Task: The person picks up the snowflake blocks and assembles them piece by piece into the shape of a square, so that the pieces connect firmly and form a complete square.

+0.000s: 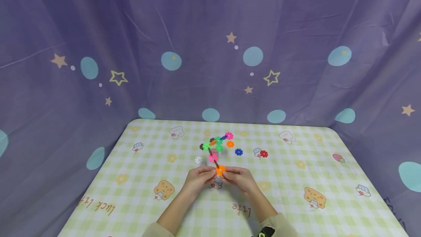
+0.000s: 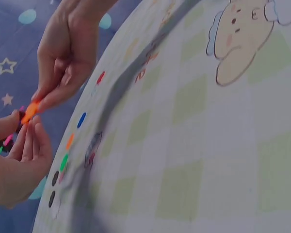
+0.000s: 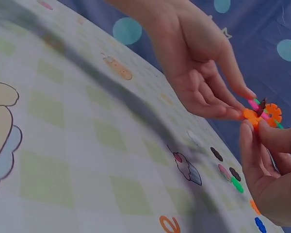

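Flower-shaped plastic snowflake discs slot together into a chain, its near end an orange disc (image 1: 220,170). From there it runs away through a pink disc (image 1: 213,157) and a light green disc (image 1: 206,146) to a far pink disc (image 1: 229,135), with dark discs seen edge-on between. My left hand (image 1: 199,178) pinches the orange disc from the left between thumb and fingers. On its other side, my right hand (image 1: 242,180) pinches the same disc. Both hands are above the table. In the left wrist view the left hand (image 2: 24,162) partly hides the chain.
Loose discs lie on the checked tablecloth (image 1: 312,178) beyond the hands: a red disc (image 1: 264,153), a blue disc (image 1: 238,152), an orange disc (image 1: 230,144), a green disc (image 1: 219,148), a white disc (image 1: 198,160) and dark brown discs (image 3: 217,154). A purple curtain (image 1: 204,21) hangs behind the table.
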`<state>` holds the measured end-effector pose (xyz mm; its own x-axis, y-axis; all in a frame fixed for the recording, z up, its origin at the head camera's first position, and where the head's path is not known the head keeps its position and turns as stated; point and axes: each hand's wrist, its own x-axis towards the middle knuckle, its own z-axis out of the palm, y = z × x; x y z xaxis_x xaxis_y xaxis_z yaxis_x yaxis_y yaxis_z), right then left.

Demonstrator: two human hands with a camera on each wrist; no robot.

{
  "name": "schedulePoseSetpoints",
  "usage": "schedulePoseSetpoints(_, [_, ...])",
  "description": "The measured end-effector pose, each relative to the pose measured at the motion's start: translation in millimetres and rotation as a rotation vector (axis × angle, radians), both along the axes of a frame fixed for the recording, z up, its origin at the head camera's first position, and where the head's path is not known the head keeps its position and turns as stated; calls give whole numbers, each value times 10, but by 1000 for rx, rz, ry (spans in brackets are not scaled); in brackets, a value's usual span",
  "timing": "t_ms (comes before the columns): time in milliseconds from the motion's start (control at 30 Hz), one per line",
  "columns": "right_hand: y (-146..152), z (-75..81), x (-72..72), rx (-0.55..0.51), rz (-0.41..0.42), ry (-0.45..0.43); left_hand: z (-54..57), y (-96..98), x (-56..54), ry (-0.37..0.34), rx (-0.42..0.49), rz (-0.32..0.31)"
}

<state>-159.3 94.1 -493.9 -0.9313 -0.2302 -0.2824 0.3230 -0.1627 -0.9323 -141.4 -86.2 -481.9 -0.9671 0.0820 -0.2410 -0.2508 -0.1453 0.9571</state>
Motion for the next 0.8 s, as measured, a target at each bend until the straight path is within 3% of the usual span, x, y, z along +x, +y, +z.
schedulePoseSetpoints(400, [-125,-22,4,100,-34,29,6,93,15,12,-123,127])
schedulePoseSetpoints(800, [-235,2,-13,161,-44,116,-22,89,3,11,-119,234])
